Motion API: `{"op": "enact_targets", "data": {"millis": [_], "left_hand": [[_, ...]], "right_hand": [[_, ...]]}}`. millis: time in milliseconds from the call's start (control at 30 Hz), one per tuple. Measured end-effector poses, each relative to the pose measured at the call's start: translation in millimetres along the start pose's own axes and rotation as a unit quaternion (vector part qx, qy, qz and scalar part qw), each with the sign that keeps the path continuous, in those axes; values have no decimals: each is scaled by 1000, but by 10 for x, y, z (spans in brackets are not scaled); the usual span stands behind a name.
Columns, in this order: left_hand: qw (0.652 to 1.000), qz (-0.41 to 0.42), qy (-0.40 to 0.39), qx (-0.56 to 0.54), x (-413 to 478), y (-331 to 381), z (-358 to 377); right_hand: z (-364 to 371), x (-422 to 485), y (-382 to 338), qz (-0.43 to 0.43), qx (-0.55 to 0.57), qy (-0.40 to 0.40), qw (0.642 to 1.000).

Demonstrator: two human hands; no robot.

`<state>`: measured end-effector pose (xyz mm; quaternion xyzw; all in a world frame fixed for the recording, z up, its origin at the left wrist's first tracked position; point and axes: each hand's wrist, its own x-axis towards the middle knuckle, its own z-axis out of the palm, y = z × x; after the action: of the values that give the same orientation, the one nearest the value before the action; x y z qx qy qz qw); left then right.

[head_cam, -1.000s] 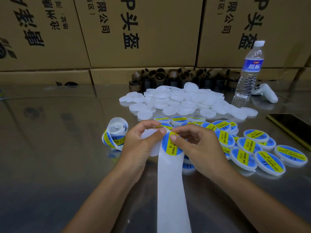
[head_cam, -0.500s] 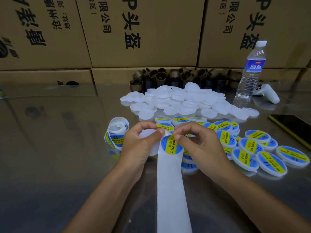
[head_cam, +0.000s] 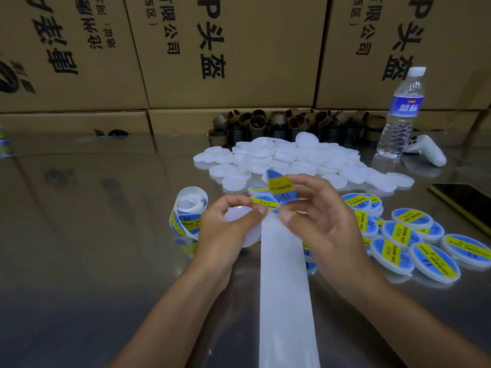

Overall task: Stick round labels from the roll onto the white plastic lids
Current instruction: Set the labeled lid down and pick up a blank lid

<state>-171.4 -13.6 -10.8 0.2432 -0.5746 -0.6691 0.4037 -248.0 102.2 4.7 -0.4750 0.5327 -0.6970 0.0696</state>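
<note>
My left hand (head_cam: pixel 225 235) grips a bare white plastic lid (head_cam: pixel 240 217) and pins the white backing strip (head_cam: pixel 285 288) with its thumb. My right hand (head_cam: pixel 321 224) pinches a round blue-and-yellow label (head_cam: pixel 280 185), lifted free of the strip and held in the air above it. The label roll (head_cam: pixel 187 213) stands on the table to the left of my left hand. A heap of bare white lids (head_cam: pixel 292 158) lies behind my hands. Several labelled lids (head_cam: pixel 414 237) lie to the right.
Cardboard boxes (head_cam: pixel 225 49) wall off the back of the shiny metal table (head_cam: pixel 79 235). Brown cardboard cores (head_cam: pixel 279 126) line their foot. A water bottle (head_cam: pixel 402 112), a white controller (head_cam: pixel 427 150) and a dark phone (head_cam: pixel 465 200) sit at the right.
The label was on the backing strip between my thumbs; my right hand has peeled it off and raised it. The white lid in my left hand shows more.
</note>
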Motion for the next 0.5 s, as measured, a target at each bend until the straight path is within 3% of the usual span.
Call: {"op": "enact_targets", "data": {"millis": [67, 167, 333, 500], "left_hand": [[1000, -3, 2, -12, 6, -4, -1], [999, -10, -5, -31, 5, 10, -11], [989, -12, -25, -148, 34, 98, -36], [950, -106, -118, -270, 16, 143, -21]], "right_hand": [[24, -39, 54, -18, -97, -24, 995], [-4, -58, 138, -4, -152, -32, 988], [-30, -51, 174, 19, -153, -26, 988], [-9, -40, 156, 31, -114, -3, 993]]}}
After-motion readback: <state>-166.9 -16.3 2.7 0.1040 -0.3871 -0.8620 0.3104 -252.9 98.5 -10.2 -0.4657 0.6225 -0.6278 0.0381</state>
